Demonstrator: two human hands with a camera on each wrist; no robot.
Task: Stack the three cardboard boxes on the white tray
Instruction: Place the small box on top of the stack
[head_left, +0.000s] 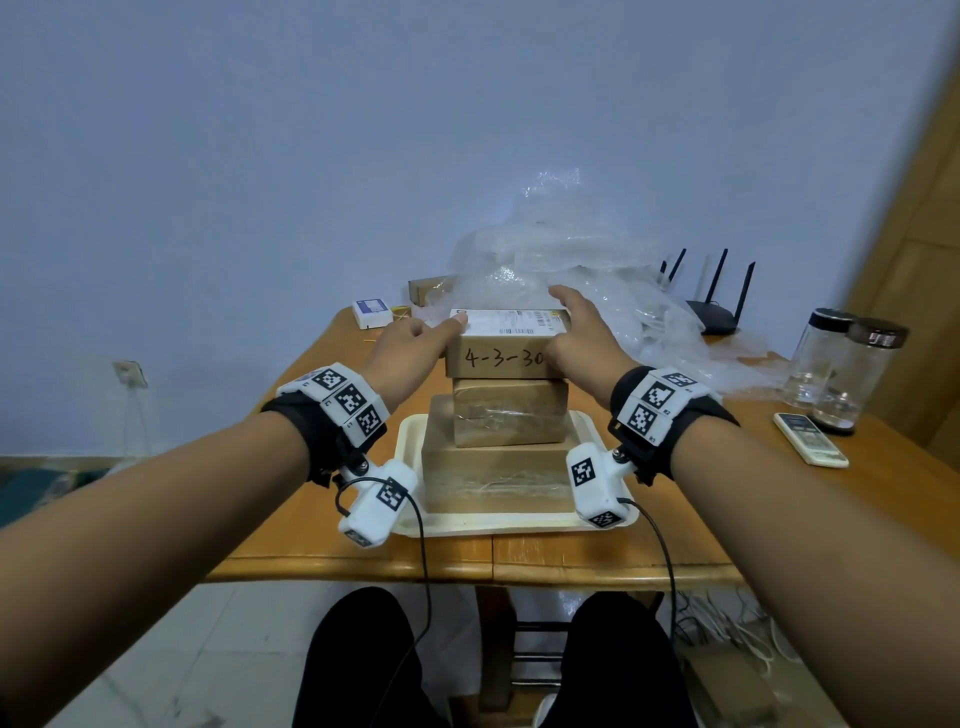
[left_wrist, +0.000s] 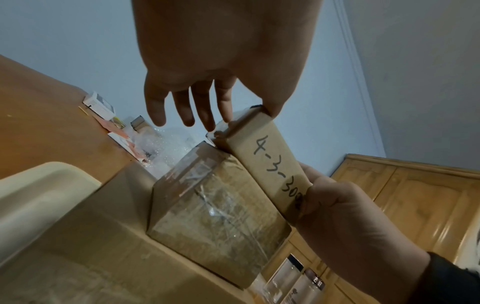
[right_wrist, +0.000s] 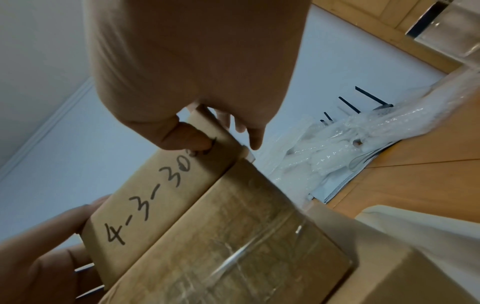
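Observation:
Three cardboard boxes stand stacked on the white tray (head_left: 410, 441) (left_wrist: 39, 185) (right_wrist: 428, 226). The big bottom box (head_left: 493, 473) (left_wrist: 103, 257) carries a taped middle box (head_left: 509, 413) (left_wrist: 221, 216) (right_wrist: 233, 246). On top lies the box marked "4-3-30" (head_left: 498, 356) (left_wrist: 275, 164) (right_wrist: 155, 195), which has a white label. My left hand (head_left: 410, 345) (left_wrist: 197, 102) touches its left end with straight fingers, thumb at the top corner. My right hand (head_left: 582, 338) (right_wrist: 207, 123) holds its right end, thumb pressed on the front face and fingers over the far side.
Crumpled bubble wrap (head_left: 571, 270) is heaped just behind the stack. A black router (head_left: 711, 312), two glass jars (head_left: 841, 364) and a remote (head_left: 810, 436) sit to the right. At the back left lies a small white box (head_left: 371, 312). The table's front edge (head_left: 467, 566) runs below the tray.

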